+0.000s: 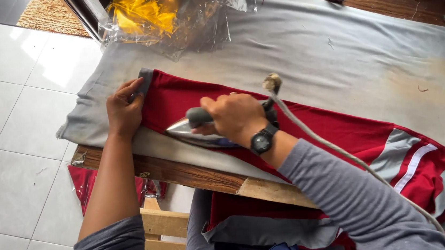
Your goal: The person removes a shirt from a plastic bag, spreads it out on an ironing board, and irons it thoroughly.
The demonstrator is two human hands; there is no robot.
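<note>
Now r. hand (234,117) grips metal iron (196,132); l. hand (123,109) flat, pins red cloth (308,128).

grey long sleeves (346,194), black wristwatch (262,140).
</note>
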